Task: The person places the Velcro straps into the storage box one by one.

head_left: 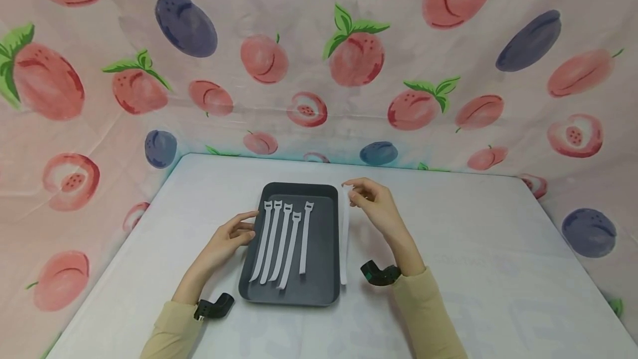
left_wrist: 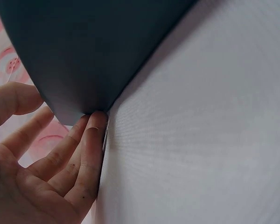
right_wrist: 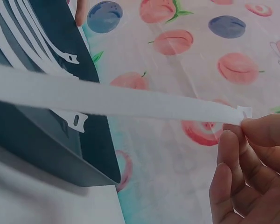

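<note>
A dark grey tray point(head_left: 323, 248) lies on the table with several white hook-and-loop cable ties point(head_left: 284, 242) in it, their slotted heads toward the far end. At the tray's right side, my right hand point(head_left: 377, 204) pinches another white cable tie point(head_left: 345, 242) by its head end between thumb and fingertips. In the right wrist view this cable tie point(right_wrist: 144, 101) stretches leftward from the fingertips across the tray. My left hand point(head_left: 226, 240) rests at the tray's left side. Its loosely bent fingers point(left_wrist: 89, 154) touch the tray wall point(left_wrist: 79, 60) near the tabletop in the left wrist view.
The white table point(head_left: 478, 259) extends on both sides of the tray. A peach-patterned cloth point(head_left: 319, 60) hangs behind the table and along its sides. Each wrist bears a black camera mount, one left point(head_left: 215, 306) and one right point(head_left: 381, 274).
</note>
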Tool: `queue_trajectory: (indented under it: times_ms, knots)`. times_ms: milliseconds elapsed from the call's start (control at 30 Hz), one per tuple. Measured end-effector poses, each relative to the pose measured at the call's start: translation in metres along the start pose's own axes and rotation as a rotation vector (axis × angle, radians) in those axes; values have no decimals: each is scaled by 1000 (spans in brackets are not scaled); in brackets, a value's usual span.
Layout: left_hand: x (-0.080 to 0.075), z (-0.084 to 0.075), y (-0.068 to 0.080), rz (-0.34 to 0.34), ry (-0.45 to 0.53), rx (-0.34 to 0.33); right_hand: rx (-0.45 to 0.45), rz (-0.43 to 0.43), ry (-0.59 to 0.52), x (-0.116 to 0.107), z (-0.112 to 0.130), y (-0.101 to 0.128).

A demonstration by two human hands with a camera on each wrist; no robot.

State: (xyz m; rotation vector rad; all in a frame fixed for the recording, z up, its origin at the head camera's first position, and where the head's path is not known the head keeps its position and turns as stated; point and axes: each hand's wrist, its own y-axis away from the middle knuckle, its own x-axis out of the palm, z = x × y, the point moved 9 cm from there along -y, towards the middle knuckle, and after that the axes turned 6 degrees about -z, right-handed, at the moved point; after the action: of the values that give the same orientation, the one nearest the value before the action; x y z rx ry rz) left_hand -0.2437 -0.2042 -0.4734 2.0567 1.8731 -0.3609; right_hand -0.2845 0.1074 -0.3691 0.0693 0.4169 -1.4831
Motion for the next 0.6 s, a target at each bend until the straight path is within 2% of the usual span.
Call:
queue_trajectory:
  times_ms: [600]
  knots:
    - [0,-1,0,-4,3,5,-49,-20,-48,-2,20,5]
